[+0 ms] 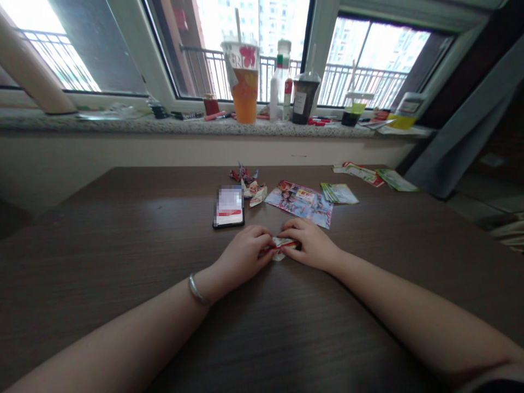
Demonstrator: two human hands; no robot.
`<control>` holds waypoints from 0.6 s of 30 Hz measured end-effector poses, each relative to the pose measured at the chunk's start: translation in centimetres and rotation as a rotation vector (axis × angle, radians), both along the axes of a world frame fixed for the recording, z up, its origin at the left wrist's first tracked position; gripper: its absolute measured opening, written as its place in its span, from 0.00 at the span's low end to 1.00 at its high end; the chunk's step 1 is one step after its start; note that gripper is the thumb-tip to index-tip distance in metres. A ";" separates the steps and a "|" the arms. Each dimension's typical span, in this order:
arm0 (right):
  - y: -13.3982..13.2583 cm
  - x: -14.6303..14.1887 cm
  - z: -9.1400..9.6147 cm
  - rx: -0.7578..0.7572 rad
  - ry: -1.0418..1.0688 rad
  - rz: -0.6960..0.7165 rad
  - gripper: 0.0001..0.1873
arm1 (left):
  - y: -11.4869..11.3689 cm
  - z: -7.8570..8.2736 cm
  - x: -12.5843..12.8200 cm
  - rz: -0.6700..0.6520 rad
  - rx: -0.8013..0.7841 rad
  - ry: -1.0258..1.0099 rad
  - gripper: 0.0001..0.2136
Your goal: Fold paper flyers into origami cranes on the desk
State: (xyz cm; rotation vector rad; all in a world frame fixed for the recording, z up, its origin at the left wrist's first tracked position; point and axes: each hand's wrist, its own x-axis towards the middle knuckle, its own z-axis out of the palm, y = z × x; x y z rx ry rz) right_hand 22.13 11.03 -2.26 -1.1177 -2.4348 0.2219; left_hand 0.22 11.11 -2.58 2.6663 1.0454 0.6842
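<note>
Both hands rest on a dark wooden table [123, 262] and meet over a small folded piece of printed paper [282, 246]. My left hand [243, 254], with a silver bracelet on its wrist, has its fingers curled and pinches the paper's left side. My right hand [311, 243] presses and pinches the paper from the right, fingers bent over it. Most of the paper is hidden under the fingers. A phone [228, 207] lies just beyond my left hand, and a colourful printed sheet [301, 202] lies beyond my right hand.
Several small folded paper pieces [249, 183] sit behind the phone. More leaflets [339, 192] lie at the far right of the table. On the stone windowsill [123, 124] stand an orange drink cup [244, 82], a bottle [280, 82], a dark cup [304, 98] and small items.
</note>
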 end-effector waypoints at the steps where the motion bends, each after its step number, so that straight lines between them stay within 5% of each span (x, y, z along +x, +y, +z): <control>1: 0.1 0.0 0.0 0.000 -0.001 0.016 0.16 | 0.0 -0.1 0.0 0.001 -0.011 -0.014 0.04; 18: 0.5 0.1 -0.2 -0.026 0.070 0.081 0.16 | -0.1 -0.1 0.0 0.068 -0.049 0.057 0.16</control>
